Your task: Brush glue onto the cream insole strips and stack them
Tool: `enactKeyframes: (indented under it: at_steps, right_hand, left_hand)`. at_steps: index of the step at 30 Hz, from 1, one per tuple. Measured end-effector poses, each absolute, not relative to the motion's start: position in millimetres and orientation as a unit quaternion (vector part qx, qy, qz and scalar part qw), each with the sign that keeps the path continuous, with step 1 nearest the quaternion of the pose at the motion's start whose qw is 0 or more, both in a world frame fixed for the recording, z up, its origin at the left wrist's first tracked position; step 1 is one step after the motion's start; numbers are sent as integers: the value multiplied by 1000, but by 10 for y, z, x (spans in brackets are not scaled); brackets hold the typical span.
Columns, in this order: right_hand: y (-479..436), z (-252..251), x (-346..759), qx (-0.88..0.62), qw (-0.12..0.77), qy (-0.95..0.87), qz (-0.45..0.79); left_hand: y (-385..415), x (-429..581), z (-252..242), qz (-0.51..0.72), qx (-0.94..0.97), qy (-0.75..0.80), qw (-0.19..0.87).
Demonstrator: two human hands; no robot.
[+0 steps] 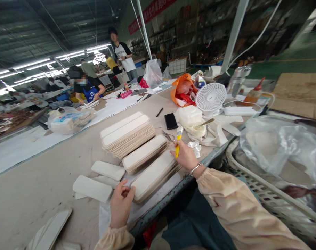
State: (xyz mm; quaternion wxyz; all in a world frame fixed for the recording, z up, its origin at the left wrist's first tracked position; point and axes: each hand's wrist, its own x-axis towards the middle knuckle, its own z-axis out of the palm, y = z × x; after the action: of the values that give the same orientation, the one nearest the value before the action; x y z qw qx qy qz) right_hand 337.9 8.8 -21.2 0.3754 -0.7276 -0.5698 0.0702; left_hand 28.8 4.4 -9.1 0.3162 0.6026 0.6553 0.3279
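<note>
My right hand (186, 155) is closed around the yellow handle of a paintbrush (177, 147), its bristles pointing up and away from me. That hand is at the far right end of the nearest stack of long, round-cornered off-white panels (154, 175). At the stack's near left end, my left hand (122, 201) has its fingers curved and apart, the fingertips touching the end of the top panel. Behind lie a second, narrow stack (144, 152) and a taller double stack (126, 132). Several loose panels (92, 188) overlap left of my left hand.
Beyond the brush are scissors (168, 136), a black phone (170, 121), a white tub (199, 129) with a spatula, and a white fan (211, 98). More panels (52, 231) lie at lower left. A plastic basket (267, 194) stands right of the table edge. Co-workers are at the back left.
</note>
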Motion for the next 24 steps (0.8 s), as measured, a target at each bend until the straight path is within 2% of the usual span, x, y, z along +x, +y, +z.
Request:
enactKeyframes:
  at_steps: [14,24]
  right_hand:
    - [47,-166,3335,-746,317,-572,124]
    - [37,-148,3313,-735,333,-579,120]
  left_hand:
    - [90,203,-169,278,624,670,291]
    - [95,185,-216,296,627,657,298]
